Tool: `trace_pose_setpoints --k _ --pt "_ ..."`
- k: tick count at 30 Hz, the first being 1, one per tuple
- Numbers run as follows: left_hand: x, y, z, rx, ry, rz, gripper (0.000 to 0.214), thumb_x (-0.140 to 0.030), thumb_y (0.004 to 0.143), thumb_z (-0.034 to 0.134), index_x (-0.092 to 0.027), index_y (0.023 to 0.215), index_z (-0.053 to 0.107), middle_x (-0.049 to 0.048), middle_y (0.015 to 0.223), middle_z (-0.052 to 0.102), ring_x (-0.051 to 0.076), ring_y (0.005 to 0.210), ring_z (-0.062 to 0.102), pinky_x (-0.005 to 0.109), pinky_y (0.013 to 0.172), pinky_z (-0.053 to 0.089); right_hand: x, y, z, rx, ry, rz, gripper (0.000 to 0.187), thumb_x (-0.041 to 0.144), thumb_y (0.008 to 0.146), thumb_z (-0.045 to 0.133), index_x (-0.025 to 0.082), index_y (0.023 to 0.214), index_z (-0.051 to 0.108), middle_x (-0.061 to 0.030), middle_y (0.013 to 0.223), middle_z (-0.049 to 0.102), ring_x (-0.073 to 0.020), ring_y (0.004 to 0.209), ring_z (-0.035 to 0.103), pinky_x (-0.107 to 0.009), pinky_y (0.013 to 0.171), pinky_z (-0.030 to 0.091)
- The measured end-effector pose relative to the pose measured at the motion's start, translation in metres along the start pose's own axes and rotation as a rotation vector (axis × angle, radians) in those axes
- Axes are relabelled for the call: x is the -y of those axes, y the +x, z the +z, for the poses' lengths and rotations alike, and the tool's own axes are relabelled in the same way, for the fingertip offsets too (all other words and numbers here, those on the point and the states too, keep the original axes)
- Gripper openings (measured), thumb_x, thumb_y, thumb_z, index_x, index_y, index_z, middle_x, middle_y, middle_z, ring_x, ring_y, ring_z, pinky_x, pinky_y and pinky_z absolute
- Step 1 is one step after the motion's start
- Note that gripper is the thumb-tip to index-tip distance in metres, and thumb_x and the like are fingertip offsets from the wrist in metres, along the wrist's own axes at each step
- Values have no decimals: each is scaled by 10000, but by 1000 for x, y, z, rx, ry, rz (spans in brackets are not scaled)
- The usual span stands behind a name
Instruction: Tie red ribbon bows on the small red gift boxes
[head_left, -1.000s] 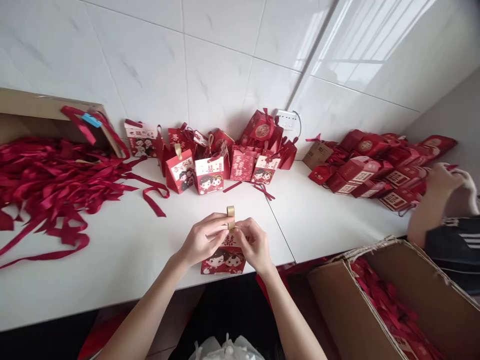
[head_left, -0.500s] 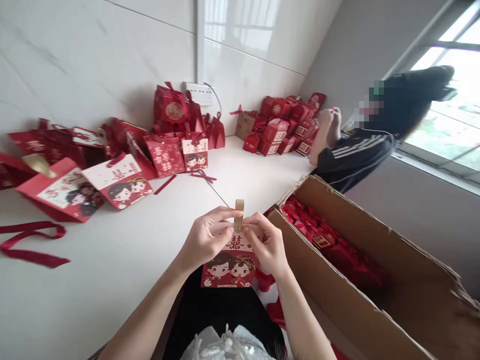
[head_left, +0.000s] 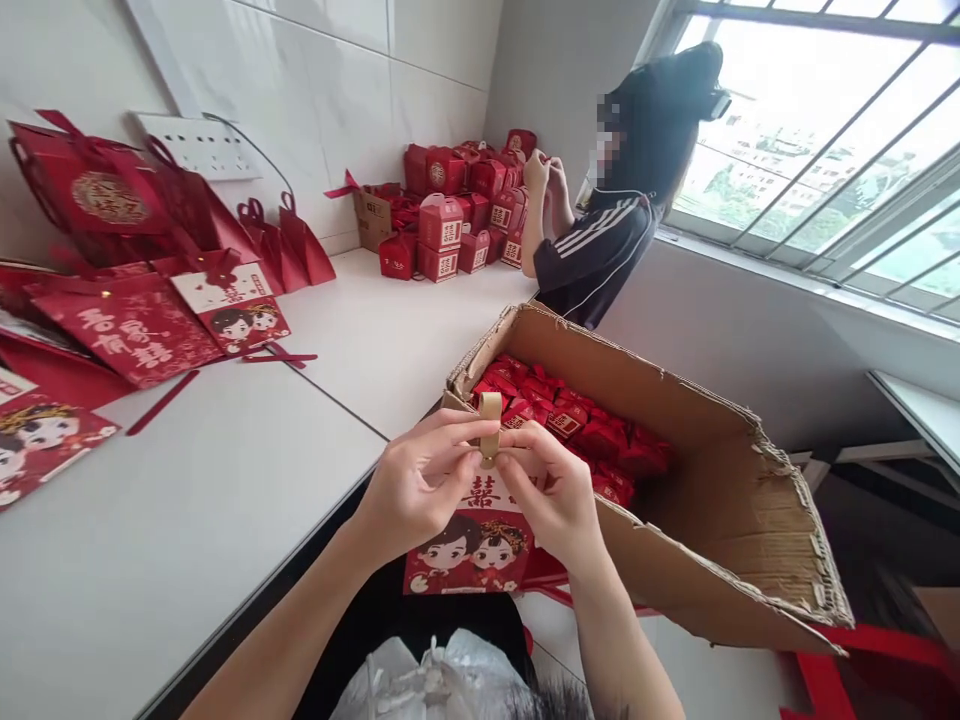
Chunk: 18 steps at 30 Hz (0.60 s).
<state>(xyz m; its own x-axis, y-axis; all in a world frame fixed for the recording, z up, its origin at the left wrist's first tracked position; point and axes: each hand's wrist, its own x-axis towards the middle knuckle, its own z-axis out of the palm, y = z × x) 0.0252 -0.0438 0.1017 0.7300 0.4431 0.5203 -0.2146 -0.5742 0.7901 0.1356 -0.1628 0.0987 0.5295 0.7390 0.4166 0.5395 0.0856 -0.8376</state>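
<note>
Between my hands hangs a small red and white gift bag [head_left: 469, 555] printed with a cartoon couple. A gold ribbon loop [head_left: 490, 408] stands up from its top edge. My left hand [head_left: 424, 475] pinches the top of the bag and the base of the loop from the left. From the other side my right hand [head_left: 551, 485] pinches the same edge, thumb and forefinger close to the ribbon. The fingers of both hands nearly meet there. The bag hangs above my lap, its printed side facing me.
A large cardboard box [head_left: 720, 580] with red gift boxes [head_left: 577, 410] inside stands at the right. Red gift bags [head_left: 142, 330] line the left of the white table [head_left: 225, 500]. Stacked red boxes [head_left: 442, 225] and a co-worker [head_left: 600, 240] are at the far end.
My view has swung to the right, so the cardboard box and window show more fully. Both hands keep their pinch on the gift bag.
</note>
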Motion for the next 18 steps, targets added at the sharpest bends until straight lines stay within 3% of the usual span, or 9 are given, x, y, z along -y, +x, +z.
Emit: trace_pose_setpoints --k 7,10,12,15,17,18 --pt "-7 25 42 81 148 146 268 -142 866 513 -233 1086 636 29 1022 653 144 890 648 231 766 560 -13 -2 -53 44 32 105 131 263 845 560 206 956 602 -15 813 617 -125 659 559 -220 548 435" --pt "-13 36 61 169 126 220 312 -142 876 492 -258 1147 593 25 1057 661 145 887 656 237 771 557 -17 -10 -83 73 -28 196 102 286 807 624 187 820 601 0 698 604 -117 604 534 -214 528 421" --pt "-9 44 73 208 72 175 354 -186 906 445 -251 1249 503 45 1135 650 163 957 651 266 822 548 -25 -15 -102 -59 -19 273 169 314 793 639 181 705 582 21 587 549 -98 527 490 -200 475 388" --pt "19 57 92 202 131 75 373 -264 938 365 -215 1301 433 82 1239 604 218 1146 567 382 977 463 -45 -21 -127 -471 202 452 244 403 742 662 191 684 556 31 553 538 -93 447 474 -201 415 383" --pt "45 61 107 213 268 152 324 -281 937 350 -191 1194 525 81 1179 639 241 1145 562 447 1030 389 -60 -23 -140 -663 401 549 275 460 721 647 198 731 561 -1 617 610 -133 475 546 -243 440 453" --pt "58 62 114 232 328 231 295 -283 930 361 -181 1114 569 78 1109 670 246 1089 593 467 1029 370 -67 -24 -146 -692 468 577 293 482 723 628 197 769 577 -29 672 648 -167 526 595 -279 473 492"
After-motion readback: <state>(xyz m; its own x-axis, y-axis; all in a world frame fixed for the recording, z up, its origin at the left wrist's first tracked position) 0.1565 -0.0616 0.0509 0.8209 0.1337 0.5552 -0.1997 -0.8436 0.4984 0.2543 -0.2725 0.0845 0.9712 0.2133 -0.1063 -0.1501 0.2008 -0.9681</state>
